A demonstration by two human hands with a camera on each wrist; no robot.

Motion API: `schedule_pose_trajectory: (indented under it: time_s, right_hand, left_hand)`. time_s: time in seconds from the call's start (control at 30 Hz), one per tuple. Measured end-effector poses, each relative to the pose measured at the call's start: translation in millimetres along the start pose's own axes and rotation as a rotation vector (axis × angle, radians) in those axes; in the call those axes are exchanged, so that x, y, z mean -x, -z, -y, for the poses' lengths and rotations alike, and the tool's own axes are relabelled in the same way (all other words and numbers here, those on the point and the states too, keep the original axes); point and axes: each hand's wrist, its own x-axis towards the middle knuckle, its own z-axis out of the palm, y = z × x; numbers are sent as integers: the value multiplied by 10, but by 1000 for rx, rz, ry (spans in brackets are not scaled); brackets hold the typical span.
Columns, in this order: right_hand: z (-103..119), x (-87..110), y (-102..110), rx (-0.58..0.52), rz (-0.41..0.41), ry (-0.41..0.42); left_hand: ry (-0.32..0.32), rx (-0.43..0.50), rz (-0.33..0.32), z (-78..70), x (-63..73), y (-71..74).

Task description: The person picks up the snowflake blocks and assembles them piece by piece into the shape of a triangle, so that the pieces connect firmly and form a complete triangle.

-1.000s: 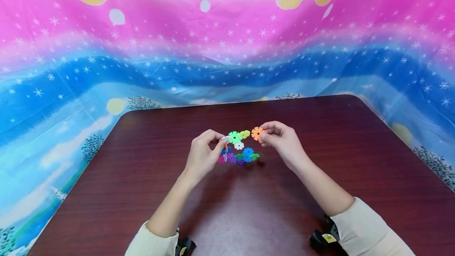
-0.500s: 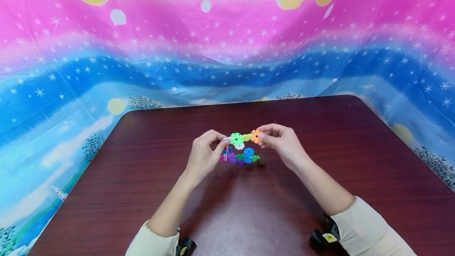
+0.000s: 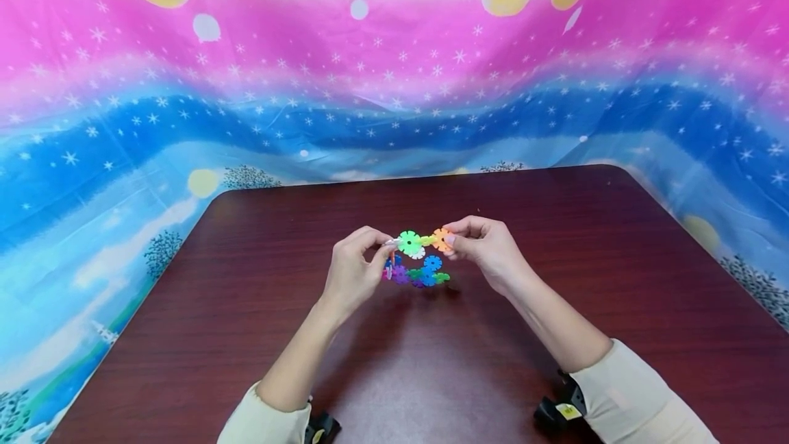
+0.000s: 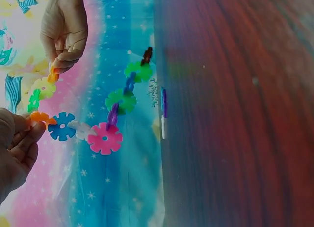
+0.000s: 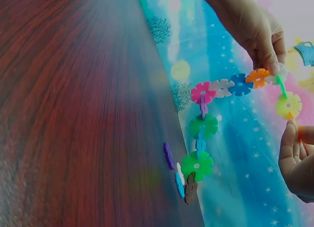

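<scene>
While aloft, disc (image 3: 439, 236) in right hand (image 3: 495, 252)

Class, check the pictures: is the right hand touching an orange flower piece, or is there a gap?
Touching. The head view shows it: the right hand pinches the orange flower piece by its edge, thumb across its face.

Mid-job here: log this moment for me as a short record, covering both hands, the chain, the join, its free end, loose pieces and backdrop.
Left hand: pinches the chain of notched discs near a white disc
Right hand: pinches the orange end disc
Join: orange end disc meets the yellow disc; slot depth can't be told
Free end: brown disc, lower than both hands
Loose pieces: purple piece, white piece and blue piece, on the wood-grain table
Backdrop: printed cloth
</scene>
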Motion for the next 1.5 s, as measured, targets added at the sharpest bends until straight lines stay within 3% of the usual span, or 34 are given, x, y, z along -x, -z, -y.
schedule_pose_trajectory:
  time_s: [0.33,0.6,0.77,1.17,1.5]
  right_hand:
    - [23,5,14,-78,-14,-24]
    - [50,13,70,-58,30,-56]
    - [60,15,48,-103,43,-40]
    - [61,50,-101,-78,104,-32]
    - [66,39,-127,-65,120,-36]
  left_hand:
    - [-19,0,8,4,-22,-48]
    - [18,-29,66,-27,-38,-31]
    - [7,-58,56,-29,-67,-41]
    - [-54,0,111,-90,-124,-163]
    - [-65,17,100,-74,-93,-175]
